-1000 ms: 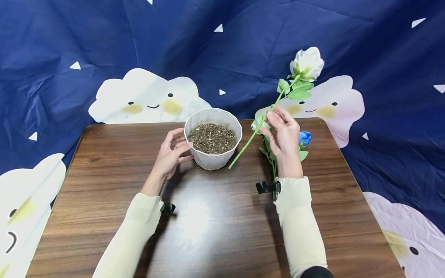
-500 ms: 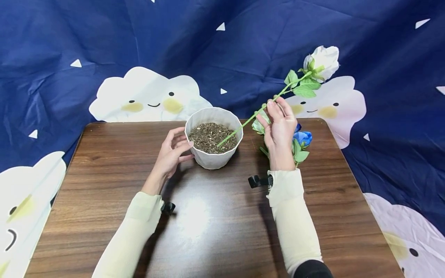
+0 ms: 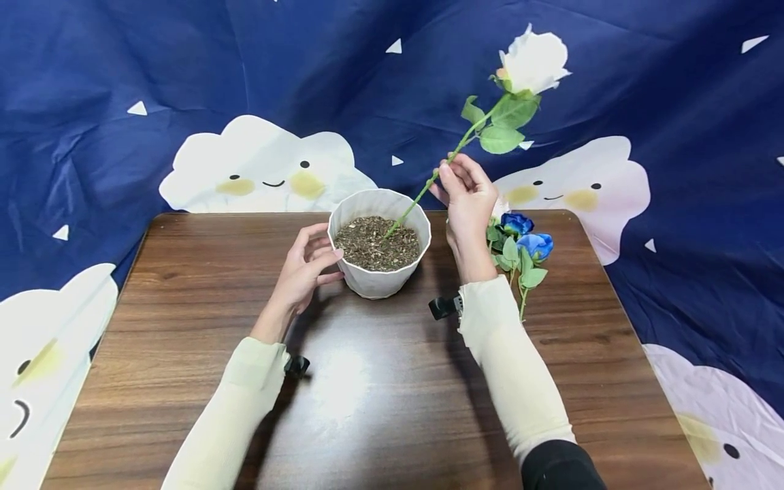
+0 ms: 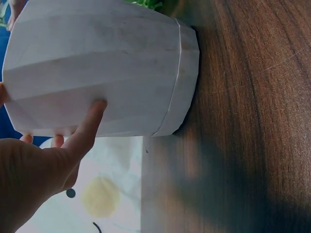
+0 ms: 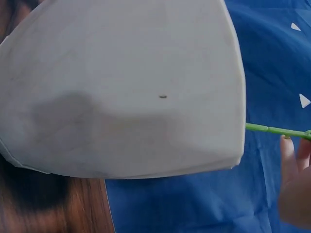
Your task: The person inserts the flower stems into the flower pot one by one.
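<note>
A white faceted flowerpot [image 3: 378,282] stands upright on the table, filled with brown soil [image 3: 361,248]. My left hand [image 3: 300,269] holds the pot's left side, thumb at the rim and fingers curved along the outer wall; in the left wrist view one fingertip [image 4: 100,104] lies against that wall. Above the pot's right side, my right hand [image 3: 468,204] pinches the green stem of a white artificial rose [image 3: 534,62] between thumb and fingers. The rose leans up to the right, and the stem's lower end is at the soil. In the right wrist view the pot hides most of the stem [image 5: 272,129].
Several more artificial flowers lie right of my right hand, among them a blue rose [image 3: 535,246]; my wrist partly covers them. The brown wooden table [image 3: 392,422] ends just behind the pot, at a dark blue curtain [image 3: 184,61] with white clouds.
My right hand has moved left and up, bringing the rose's stem from beside the pot over its rim to the soil. The rose stands more upright. My left hand stays on the pot.
</note>
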Tool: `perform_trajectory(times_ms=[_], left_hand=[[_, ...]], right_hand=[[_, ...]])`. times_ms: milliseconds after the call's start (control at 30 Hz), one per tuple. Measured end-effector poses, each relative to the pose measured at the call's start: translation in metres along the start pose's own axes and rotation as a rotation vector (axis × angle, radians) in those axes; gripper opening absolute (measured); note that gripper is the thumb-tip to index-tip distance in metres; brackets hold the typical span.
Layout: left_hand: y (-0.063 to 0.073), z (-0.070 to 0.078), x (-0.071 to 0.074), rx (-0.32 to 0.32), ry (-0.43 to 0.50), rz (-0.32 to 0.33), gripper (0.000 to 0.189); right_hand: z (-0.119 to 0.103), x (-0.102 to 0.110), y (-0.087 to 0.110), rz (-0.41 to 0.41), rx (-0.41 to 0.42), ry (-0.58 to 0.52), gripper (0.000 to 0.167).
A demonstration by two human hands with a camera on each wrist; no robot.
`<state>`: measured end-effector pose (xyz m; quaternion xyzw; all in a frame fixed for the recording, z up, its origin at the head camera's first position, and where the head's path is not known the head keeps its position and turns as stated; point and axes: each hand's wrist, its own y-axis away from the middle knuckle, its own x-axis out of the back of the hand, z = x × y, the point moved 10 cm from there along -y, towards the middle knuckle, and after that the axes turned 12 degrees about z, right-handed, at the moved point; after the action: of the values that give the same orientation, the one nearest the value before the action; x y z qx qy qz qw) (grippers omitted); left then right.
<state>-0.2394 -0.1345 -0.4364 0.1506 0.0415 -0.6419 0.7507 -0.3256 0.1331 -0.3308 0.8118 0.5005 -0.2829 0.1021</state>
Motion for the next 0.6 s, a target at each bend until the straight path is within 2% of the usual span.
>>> perform_trajectory(times_ms=[133,300,400,600], left_hand=[[0.0,0.0,0.001,0.002,-0.01,0.008,0.064],[0.0,-0.001,0.002,0.005,-0.007,0.011,0.065],[0.0,-0.001,0.001,0.005,-0.006,0.006,0.065],[0.0,-0.001,0.0,0.006,-0.002,0.002,0.065]], right_hand=[[0.003,-0.012,0.0,-0.03,0.034,0.06,0.025],[0.015,-0.027,0.004,-0.117,0.043,0.168,0.021],[0.025,-0.033,0.006,-0.162,0.024,0.222,0.016],[0.041,-0.042,0.009,-0.247,-0.054,0.26,0.009]])
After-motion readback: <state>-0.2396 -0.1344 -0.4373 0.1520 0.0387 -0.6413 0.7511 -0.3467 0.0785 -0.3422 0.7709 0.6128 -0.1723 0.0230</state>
